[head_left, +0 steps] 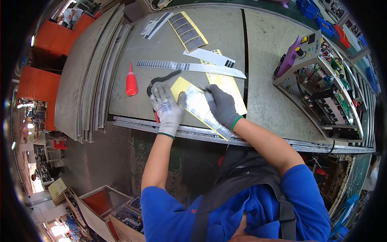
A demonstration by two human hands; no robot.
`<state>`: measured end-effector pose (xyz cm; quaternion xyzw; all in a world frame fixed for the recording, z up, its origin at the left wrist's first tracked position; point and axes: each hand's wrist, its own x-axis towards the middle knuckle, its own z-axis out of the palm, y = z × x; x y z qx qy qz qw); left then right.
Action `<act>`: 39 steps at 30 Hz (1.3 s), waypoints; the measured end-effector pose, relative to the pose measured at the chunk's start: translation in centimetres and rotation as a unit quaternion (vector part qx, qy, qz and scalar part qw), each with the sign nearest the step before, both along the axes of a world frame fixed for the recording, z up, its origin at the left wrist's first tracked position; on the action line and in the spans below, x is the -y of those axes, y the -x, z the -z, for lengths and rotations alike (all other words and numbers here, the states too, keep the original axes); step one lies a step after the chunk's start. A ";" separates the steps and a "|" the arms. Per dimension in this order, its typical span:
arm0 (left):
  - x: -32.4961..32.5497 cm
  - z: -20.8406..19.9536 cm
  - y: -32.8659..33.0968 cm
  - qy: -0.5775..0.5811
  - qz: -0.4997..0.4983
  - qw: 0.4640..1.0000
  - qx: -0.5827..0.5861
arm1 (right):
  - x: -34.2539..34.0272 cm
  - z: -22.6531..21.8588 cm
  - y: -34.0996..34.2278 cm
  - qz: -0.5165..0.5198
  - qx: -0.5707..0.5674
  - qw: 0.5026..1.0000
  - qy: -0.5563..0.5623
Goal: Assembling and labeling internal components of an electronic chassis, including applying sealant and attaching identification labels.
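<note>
My left hand (166,108), in a pale grey glove, lies flat with its fingers stretched out. Its thumb reaches the left edge of a yellow-backed sheet of silver labels (199,105). From beneath its fingers runs a dark, curved, strip-like thing (167,76); a small red piece (156,117) shows beside the palm. On the sheet's right side my right hand (222,105), in a darker grey glove, has thumb and fingers pinched together. A thin, pale thing shows at its fingertips, too small to name. Left of my hands stands a red squeeze bottle (131,83) with a pointed nozzle.
Beyond my hands lie a long strip of labels (169,65), a white strip (211,57) and more yellow label sheets (188,31). An opened device (322,80) with exposed circuit boards stands at the right. Large grey panels (88,68) lean at the table's left edge.
</note>
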<state>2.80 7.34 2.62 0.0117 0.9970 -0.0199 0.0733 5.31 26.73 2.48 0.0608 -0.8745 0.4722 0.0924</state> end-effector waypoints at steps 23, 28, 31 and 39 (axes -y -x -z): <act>-1.4 -0.4 -2.0 -0.135 0.151 0.977 -0.066 | 1.1 -7.5 2.3 -0.138 0.200 0.882 -0.404; -1.3 -0.3 -1.9 -0.136 0.152 0.976 -0.071 | 0.8 -5.4 1.3 -0.107 0.165 0.916 -0.350; -1.5 -0.5 -1.8 -0.163 0.133 0.975 -0.071 | 0.7 -4.7 1.3 -0.095 0.149 0.927 -0.330; -3.4 1.3 -0.9 -0.257 0.020 0.951 -0.173 | 0.7 -3.5 1.5 -0.063 0.153 0.939 -0.301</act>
